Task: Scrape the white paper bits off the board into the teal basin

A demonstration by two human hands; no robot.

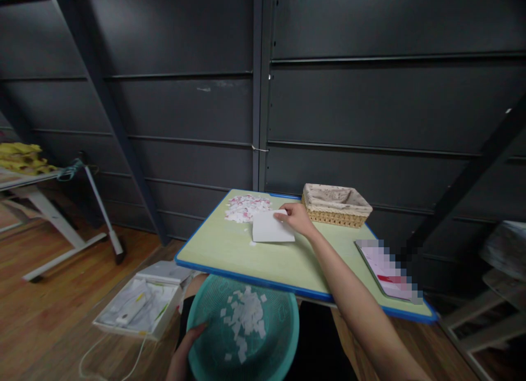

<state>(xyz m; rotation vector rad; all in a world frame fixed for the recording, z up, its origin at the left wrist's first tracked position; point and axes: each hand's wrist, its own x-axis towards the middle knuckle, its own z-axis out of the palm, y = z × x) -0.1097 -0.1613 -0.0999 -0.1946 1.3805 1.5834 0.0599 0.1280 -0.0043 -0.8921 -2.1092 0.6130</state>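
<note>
My right hand (296,217) pinches a white sheet of stiff paper (269,227) by its right side, just over the table top. Beside the sheet lies a pile of small white and pink paper pieces (244,205), partly covered by it. A few loose bits rest near its lower left corner. At the table's near edge, a green plastic basket (292,337) sits at my lap with many small white paper squares (246,318) inside. My left hand (187,348) grips its left rim, thumb on the inner side; the other fingers are hidden.
A lined wicker basket (339,214) stands at the table's (213,249) back right. A flat, partly blurred pink-and-white item (388,271) lies at the right edge. An open white box (137,310) with a cable is on the floor at left. Dark panels rise behind.
</note>
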